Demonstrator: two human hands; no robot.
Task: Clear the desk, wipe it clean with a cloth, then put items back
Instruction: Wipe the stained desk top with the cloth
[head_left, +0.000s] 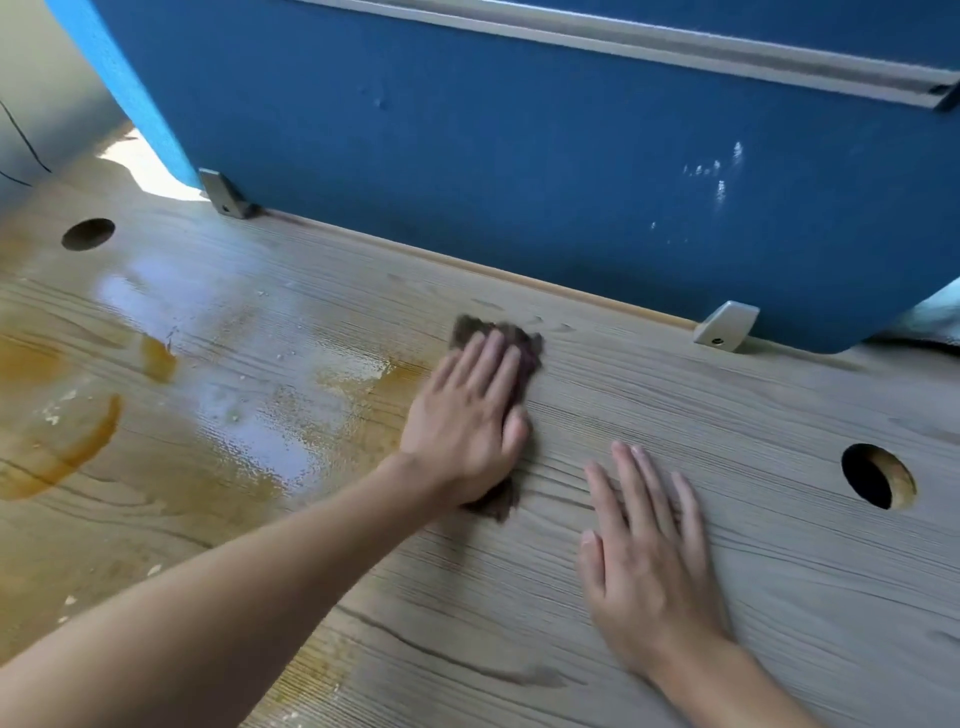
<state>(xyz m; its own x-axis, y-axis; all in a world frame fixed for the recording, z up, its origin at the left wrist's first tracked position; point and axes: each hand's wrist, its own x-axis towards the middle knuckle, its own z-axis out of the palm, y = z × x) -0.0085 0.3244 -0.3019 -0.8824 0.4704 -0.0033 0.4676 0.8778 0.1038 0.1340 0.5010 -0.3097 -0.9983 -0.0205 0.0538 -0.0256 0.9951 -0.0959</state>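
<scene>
Your left hand (467, 415) presses flat, fingers straight and together, on the dark cloth (527, 348), which peeks out past your fingertips and wrist. Your right hand (644, 545) lies flat on the desk (753, 405) just beside it, fingers straight.

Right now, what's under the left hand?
A dark brown cloth lies under the left hand, pressed flat on the desk. Only its edges show; the middle is covered.

Far edge walled off.
A tall blue fabric partition panel (519, 156) on two grey metal brackets (727, 325) blocks the far edge of the grey wood-grain desk (779, 405); two round cable holes (878, 475) break its surface.
</scene>
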